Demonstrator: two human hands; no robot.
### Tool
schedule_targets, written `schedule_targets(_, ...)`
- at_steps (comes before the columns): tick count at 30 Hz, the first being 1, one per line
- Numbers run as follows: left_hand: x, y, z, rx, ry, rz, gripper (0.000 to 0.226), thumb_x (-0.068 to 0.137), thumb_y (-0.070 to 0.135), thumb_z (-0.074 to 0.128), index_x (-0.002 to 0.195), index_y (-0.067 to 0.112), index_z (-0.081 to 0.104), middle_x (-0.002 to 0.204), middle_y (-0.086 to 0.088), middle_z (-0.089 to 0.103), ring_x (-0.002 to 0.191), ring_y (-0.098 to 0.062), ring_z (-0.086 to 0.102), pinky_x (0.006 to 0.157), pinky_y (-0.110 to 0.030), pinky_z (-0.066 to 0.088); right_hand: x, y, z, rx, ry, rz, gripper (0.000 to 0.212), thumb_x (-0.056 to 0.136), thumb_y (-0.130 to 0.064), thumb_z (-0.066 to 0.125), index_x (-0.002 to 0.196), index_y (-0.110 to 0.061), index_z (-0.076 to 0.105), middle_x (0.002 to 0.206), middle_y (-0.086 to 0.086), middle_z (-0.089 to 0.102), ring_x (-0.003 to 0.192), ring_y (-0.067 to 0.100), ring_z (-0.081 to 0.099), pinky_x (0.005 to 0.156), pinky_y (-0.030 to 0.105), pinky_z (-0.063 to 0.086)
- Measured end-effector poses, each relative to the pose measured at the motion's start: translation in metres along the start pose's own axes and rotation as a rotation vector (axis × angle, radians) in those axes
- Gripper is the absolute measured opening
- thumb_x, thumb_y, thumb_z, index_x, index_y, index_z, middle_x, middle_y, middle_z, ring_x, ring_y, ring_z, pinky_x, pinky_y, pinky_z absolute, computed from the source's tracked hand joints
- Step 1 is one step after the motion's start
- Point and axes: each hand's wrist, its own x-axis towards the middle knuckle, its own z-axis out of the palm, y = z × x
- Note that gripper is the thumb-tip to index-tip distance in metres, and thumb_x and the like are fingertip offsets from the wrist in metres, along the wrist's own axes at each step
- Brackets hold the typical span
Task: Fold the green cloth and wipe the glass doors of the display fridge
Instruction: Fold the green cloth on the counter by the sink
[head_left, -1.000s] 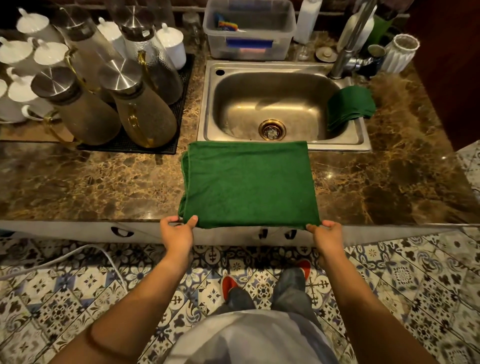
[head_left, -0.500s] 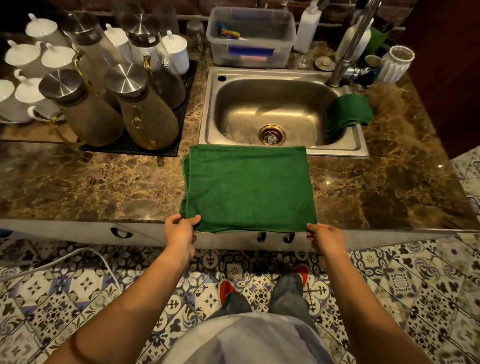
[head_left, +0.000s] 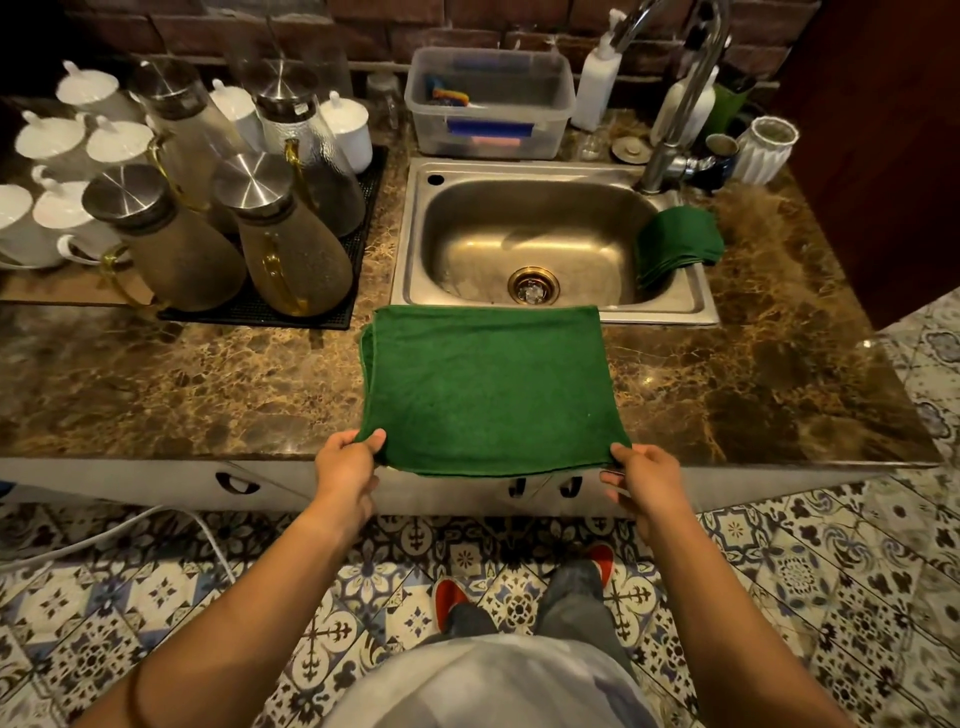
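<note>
A green cloth (head_left: 488, 384) lies folded flat on the brown marble counter (head_left: 182, 384), just in front of the sink, with its near edge hanging over the counter's front. My left hand (head_left: 347, 466) pinches the near left corner, thumb on top. My right hand (head_left: 644, 475) pinches the near right corner. Both near corners are raised a little off the counter edge. No display fridge is in view.
A steel sink (head_left: 415, 260) with a tap (head_left: 675, 104) sits behind the cloth. A second folded green cloth (head_left: 678, 241) rests on the sink's right rim. Several glass jugs (head_left: 291, 244) and white cups (head_left: 47, 150) crowd the left. A plastic tub (head_left: 491, 104) stands at the back.
Both hands have tightened on the near corners and lifted the cloth's front edge slightly. The view has tilted up a little, so the counter sits lower in the frame.
</note>
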Motion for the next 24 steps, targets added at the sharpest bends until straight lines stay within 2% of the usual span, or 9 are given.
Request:
schedule_targets(4, -0.004, 0.007, -0.002, -0.066, 0.004, 0.055, 0.008, 0.094, 0.013, 0.067, 0.096, 0.012, 0.059, 0.105, -0.012, 0.069, 0.082, -0.019, 0.064, 0.068, -0.033, 0.053, -0.005, -0.007, -0.001, 0.034, 0.018, -0.072, 0.008, 0.099, -0.011, 0.058, 0.102, -0.005, 0.053, 0.078, 0.013, 0.06, 0.062, 0.017, 0.058, 0.052, 0.028, 0.048)
schedule_targets(6, -0.008, 0.014, -0.001, -0.135, -0.003, 0.065, 0.013, 0.091, 0.009, 0.069, 0.095, 0.01, 0.057, 0.102, -0.012, 0.07, 0.081, -0.02, 0.068, 0.066, -0.033, 0.056, -0.006, -0.012, -0.003, 0.061, 0.025, -0.111, 0.009, 0.098, -0.009, 0.058, 0.105, -0.006, 0.053, 0.074, 0.012, 0.06, 0.059, 0.016, 0.057, 0.052, 0.028, 0.048)
schedule_targets(9, -0.013, 0.026, 0.003, -0.171, -0.02, 0.074, 0.018, 0.09, 0.008, 0.07, 0.088, 0.012, 0.053, 0.1, -0.013, 0.071, 0.083, -0.022, 0.07, 0.059, -0.032, 0.057, -0.009, -0.021, -0.007, 0.098, 0.024, -0.184, 0.016, 0.097, -0.005, 0.058, 0.107, -0.017, 0.054, 0.075, 0.012, 0.064, 0.059, 0.015, 0.06, 0.053, 0.028, 0.05)
schedule_targets(11, -0.015, 0.036, 0.007, -0.228, -0.041, 0.059, 0.018, 0.09, 0.005, 0.068, 0.092, 0.012, 0.052, 0.099, -0.014, 0.071, 0.087, -0.025, 0.071, 0.054, -0.032, 0.059, -0.009, -0.029, -0.009, 0.122, 0.015, -0.219, 0.016, 0.096, -0.005, 0.059, 0.105, -0.019, 0.059, 0.069, 0.01, 0.064, 0.054, 0.014, 0.059, 0.051, 0.027, 0.049)
schedule_targets(14, -0.016, 0.051, 0.013, -0.305, -0.051, 0.056, 0.022, 0.091, -0.001, 0.064, 0.104, 0.01, 0.05, 0.102, -0.016, 0.069, 0.087, -0.027, 0.071, 0.052, -0.033, 0.06, -0.007, -0.042, -0.012, 0.124, -0.009, -0.247, 0.009, 0.096, -0.007, 0.061, 0.102, -0.011, 0.067, 0.058, 0.005, 0.065, 0.05, 0.011, 0.059, 0.048, 0.024, 0.048)
schedule_targets(18, -0.01, 0.073, 0.022, -0.354, -0.032, 0.076, 0.036, 0.091, -0.006, 0.058, 0.116, 0.017, 0.046, 0.097, -0.01, 0.062, 0.078, -0.022, 0.066, 0.048, -0.032, 0.057, -0.003, -0.065, -0.011, 0.123, -0.023, -0.255, 0.007, 0.095, -0.012, 0.065, 0.095, -0.01, 0.071, 0.061, 0.004, 0.068, 0.054, 0.01, 0.061, 0.048, 0.019, 0.051)
schedule_targets(20, -0.004, 0.085, 0.027, -0.365, -0.084, 0.027, 0.028, 0.093, -0.004, 0.053, 0.112, 0.017, 0.052, 0.1, -0.011, 0.063, 0.077, -0.021, 0.065, 0.053, -0.034, 0.056, 0.002, -0.081, -0.009, 0.137, -0.031, -0.233, 0.008, 0.095, -0.012, 0.064, 0.092, -0.008, 0.071, 0.059, 0.003, 0.067, 0.051, 0.008, 0.061, 0.047, 0.017, 0.051)
schedule_targets(22, 0.003, 0.097, 0.032, -0.362, -0.139, -0.041, 0.019, 0.096, 0.001, 0.048, 0.104, 0.017, 0.056, 0.108, -0.009, 0.062, 0.076, -0.019, 0.063, 0.058, -0.031, 0.052, 0.008, -0.098, -0.007, 0.179, -0.058, -0.179, 0.009, 0.095, -0.012, 0.064, 0.089, -0.008, 0.069, 0.057, 0.002, 0.068, 0.048, 0.006, 0.061, 0.047, 0.017, 0.052)
schedule_targets(24, 0.012, 0.108, 0.039, -0.377, -0.151, -0.084, 0.021, 0.099, 0.005, 0.046, 0.113, 0.017, 0.056, 0.116, -0.007, 0.059, 0.083, -0.018, 0.062, 0.068, -0.029, 0.052, 0.014, -0.113, -0.004, 0.201, -0.083, -0.137, 0.009, 0.095, -0.013, 0.064, 0.089, -0.009, 0.068, 0.058, 0.0, 0.069, 0.049, 0.005, 0.063, 0.052, 0.019, 0.055)
